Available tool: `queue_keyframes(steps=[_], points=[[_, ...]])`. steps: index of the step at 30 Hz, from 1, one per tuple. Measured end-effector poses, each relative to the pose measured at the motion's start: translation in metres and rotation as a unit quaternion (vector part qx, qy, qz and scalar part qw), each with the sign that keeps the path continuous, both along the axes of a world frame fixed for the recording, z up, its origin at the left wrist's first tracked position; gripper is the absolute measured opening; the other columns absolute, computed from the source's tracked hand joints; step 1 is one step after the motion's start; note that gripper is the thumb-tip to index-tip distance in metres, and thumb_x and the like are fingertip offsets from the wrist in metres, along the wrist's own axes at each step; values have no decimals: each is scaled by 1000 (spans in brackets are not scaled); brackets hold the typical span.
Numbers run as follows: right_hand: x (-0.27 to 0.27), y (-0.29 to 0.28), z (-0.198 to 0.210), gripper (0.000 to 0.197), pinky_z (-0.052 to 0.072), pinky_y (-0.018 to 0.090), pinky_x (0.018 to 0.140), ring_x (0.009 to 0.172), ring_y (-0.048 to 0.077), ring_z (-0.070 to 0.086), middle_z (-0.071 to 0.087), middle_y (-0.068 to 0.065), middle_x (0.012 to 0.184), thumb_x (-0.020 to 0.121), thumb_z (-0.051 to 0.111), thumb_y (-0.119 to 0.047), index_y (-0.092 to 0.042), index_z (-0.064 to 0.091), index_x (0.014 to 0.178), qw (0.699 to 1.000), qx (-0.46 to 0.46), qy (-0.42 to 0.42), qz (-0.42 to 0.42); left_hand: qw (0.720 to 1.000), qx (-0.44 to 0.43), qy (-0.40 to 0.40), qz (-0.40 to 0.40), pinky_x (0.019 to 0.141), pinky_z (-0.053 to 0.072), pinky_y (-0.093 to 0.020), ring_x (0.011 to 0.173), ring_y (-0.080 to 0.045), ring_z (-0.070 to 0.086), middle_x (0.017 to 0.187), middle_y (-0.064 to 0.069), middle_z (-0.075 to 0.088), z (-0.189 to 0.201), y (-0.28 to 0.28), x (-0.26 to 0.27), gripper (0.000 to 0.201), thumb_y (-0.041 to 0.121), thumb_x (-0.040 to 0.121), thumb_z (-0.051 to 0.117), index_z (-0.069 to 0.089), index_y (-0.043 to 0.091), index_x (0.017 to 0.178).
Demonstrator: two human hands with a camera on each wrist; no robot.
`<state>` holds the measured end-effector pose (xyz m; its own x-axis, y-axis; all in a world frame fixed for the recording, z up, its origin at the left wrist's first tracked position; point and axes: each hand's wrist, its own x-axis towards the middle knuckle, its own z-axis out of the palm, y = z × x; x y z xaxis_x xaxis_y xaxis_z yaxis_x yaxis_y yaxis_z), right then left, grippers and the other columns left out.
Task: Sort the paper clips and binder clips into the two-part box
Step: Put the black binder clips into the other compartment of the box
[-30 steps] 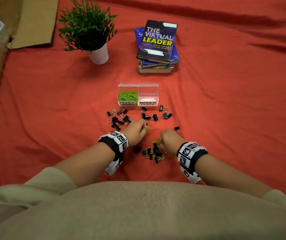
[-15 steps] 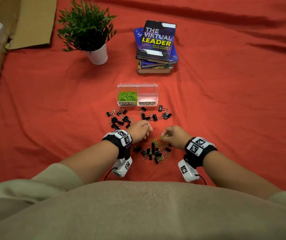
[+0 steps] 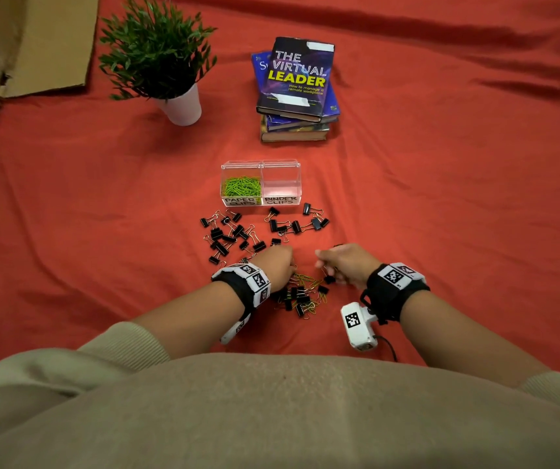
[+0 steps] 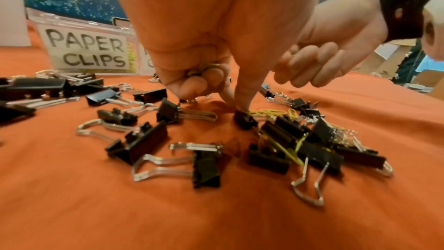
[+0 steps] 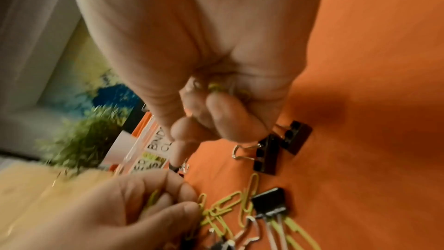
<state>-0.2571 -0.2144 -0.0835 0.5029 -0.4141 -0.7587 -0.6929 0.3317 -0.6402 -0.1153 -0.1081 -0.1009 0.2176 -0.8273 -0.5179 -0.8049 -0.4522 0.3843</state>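
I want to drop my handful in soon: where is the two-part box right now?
In the head view the two-part box sits mid-cloth, straight ahead of both hands, just beyond the scattered binder clips and nearer than the stack of books.

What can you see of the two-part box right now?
The two-part box is clear plastic, open-topped, standing upright on the red cloth beyond the scattered clips. Its left half, labelled PAPER CLIPS, holds green paper clips; its right half, labelled BINDER CLIPS, looks empty. Neither hand touches it.
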Motion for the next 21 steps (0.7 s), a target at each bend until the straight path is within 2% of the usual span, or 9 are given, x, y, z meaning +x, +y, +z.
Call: queue_keyframes(steps=[4, 6, 9, 11, 14, 16, 18, 21], points=[[-1, 1, -2, 27, 34, 22, 46, 45, 11, 41, 49, -3, 53, 92, 55, -31, -14, 74, 83, 981, -125, 30, 144, 1000, 30, 0, -5, 82, 48, -36, 98, -30, 59, 109, -13, 62, 1, 4, 8, 20, 15, 92, 47, 57, 5, 105], [1, 3, -3, 24, 35, 19, 46, 49, 9, 42, 53, -3, 59, 94, 51, -22, -10, 72, 92, 977, -139, 32, 157, 999, 44, -10, -11, 83, 50, -40, 95, -31, 59, 107, -14, 61, 1, 6, 8, 20, 16, 91, 47, 55, 4, 105], [4, 6, -7, 25, 38, 14, 47, 54, 8, 48, 60, -5, 67, 93, 45, -11, -7, 70, 93, 969, -177, 37, 170, 999, 38, -7, -4, 79, 49, -40, 92, -34, 58, 104, -15, 58, 0, 8, 9, 22, 18, 91, 46, 52, 2, 105], [3, 8, -8, 20, 42, 18, 59, 64, 12, 55, 65, 1, 75, 90, 52, -14, -4, 70, 89, 948, -229, 38, 217, 999, 9, 22, 24, 71, 44, -36, 84, -32, 56, 94, -14, 57, 0, 9, 10, 18, 18, 93, 45, 50, 2, 99], [2, 10, -10, 14, 39, 18, 68, 70, 9, 57, 66, -2, 79, 84, 61, -13, -6, 69, 93, 912, -273, 44, 303, 993, -36, 76, 80, 64, 36, -31, 73, -25, 49, 80, -8, 53, 3, 9, 14, 9, 17, 92, 44, 44, 10, 87], [1, 11, -12, 17, 45, 21, 76, 84, 14, 62, 69, 1, 95, 81, 62, -12, -10, 67, 98, 891, -289, 48, 347, 989, -52, 96, 104, 62, 35, -29, 71, -23, 47, 75, -3, 51, 7, 8, 16, 7, 15, 92, 44, 44, 12, 85], [1, 12, -11, 19, 49, 27, 84, 95, 20, 63, 69, 5, 102, 81, 62, -13, -12, 64, 100, 872, -305, 54, 379, 984, -67, 112, 124, 58, 33, -28, 70, -20, 47, 70, 5, 47, 10, 8, 16, 4, 13, 92, 45, 46, 13, 88], [2, 16, -10, 14, 49, 32, 83, 95, 23, 62, 67, 7, 101, 84, 58, -15, -10, 62, 97, 847, -323, 64, 418, 974, -64, 144, 163, 53, 32, -25, 64, -16, 47, 70, 9, 46, 10, 8, 15, 14, 14, 93, 46, 54, 16, 104]])
